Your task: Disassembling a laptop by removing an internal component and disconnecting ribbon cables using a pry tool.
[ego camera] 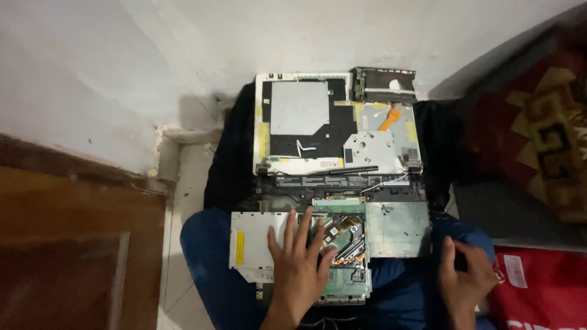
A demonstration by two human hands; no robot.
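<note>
White laptop shell [304, 116] lay opened against the wall, its bare base [342, 195] across the person's lap with circuit board [342, 244], silver drive [260, 241] and metal plate [397, 229] inside. Left hand [298, 256] had an open grip, fingers [290, 229] spread flat, pressing on drive and board. Right hand [465, 275] sat just beside the base's right edge, loosely curled on blue fabric; cannot tell if its grip held anything.

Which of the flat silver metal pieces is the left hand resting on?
The left hand rests on the optical drive with the yellow sticker, at the laptop's left edge, not the bare plate at right.
</note>
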